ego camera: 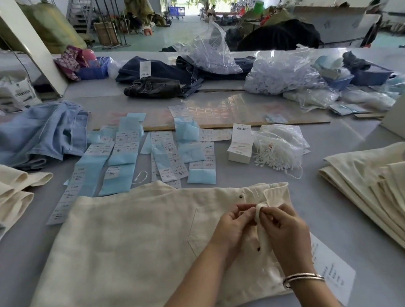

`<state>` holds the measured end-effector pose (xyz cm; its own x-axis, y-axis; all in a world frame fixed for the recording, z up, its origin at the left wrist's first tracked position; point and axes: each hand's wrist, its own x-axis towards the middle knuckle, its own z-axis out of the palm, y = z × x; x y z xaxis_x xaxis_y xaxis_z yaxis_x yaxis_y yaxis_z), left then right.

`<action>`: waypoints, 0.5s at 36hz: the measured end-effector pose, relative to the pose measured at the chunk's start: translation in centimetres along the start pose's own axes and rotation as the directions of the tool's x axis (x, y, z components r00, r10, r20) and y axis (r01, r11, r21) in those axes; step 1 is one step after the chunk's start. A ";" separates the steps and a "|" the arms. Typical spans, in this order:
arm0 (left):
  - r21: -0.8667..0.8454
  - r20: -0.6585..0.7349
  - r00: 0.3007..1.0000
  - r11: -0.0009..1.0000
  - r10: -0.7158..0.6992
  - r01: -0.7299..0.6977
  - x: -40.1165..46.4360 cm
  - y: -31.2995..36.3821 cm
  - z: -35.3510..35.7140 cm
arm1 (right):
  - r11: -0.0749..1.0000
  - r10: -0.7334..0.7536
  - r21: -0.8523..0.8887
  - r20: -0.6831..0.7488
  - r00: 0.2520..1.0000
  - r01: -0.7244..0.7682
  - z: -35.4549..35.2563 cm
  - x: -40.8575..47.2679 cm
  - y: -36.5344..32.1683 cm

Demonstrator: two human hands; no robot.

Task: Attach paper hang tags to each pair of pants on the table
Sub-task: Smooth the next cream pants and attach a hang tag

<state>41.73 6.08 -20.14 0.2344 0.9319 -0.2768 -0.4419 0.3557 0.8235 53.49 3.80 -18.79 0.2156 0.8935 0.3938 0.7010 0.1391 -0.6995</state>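
Centrally, at the near edge of the grey table [338, 194], cream pants [131, 237] lie flat with the waistband toward the right. Both hands meet over the waistband: the left hand [232, 224] has its fingers curled, pinching a small fold of cream cloth, and the right hand [286, 228], a bracelet [303, 278] on its wrist, pinches the same fold from the other side; whether a string is held between them cannot be told. A white tag [331, 266] lies on the table, partly under the pants' right edge, beside the right forearm. Beyond the pants, toward the table's middle, rows of blue and white labels [132, 156] lie spread out, with one loose string loop [141, 175] among them. To their right stands a stack of white hang tags [240, 142], touching a clear bag of strings [280, 145]. Folded cream pants [372, 185] are piled at the right edge, more cream pants [10, 185] lie at the left edge, and light blue jeans [40, 135] lie behind those. Dark jeans [161, 74] and bags of fasteners [279, 75] occupy the far side.
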 end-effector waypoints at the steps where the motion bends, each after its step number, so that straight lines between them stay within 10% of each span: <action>1: -0.021 -0.013 1.000 1.000 -0.003 0.002 0.0 0.0 0.0 | 1.000 -0.012 -0.002 0.002 1.000 0.012 0.0 0.0 -0.1; 10: -0.307 -0.193 0.978 0.951 -0.085 0.022 0.8 -0.1 -0.3 | 0.952 0.130 0.249 0.196 0.972 -0.177 -1.7 1.3 -1.2; 18: -0.524 -0.162 0.963 0.846 -0.215 0.101 0.8 1.2 -0.8 | 0.367 0.213 0.714 0.560 0.801 -0.597 -3.7 2.1 -2.5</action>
<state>40.68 7.31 -19.72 0.1803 0.8324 -0.5240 -0.8036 0.4319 0.4096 54.67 3.70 -13.99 -0.0587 0.9841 -0.1674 -0.3570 -0.1773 -0.9171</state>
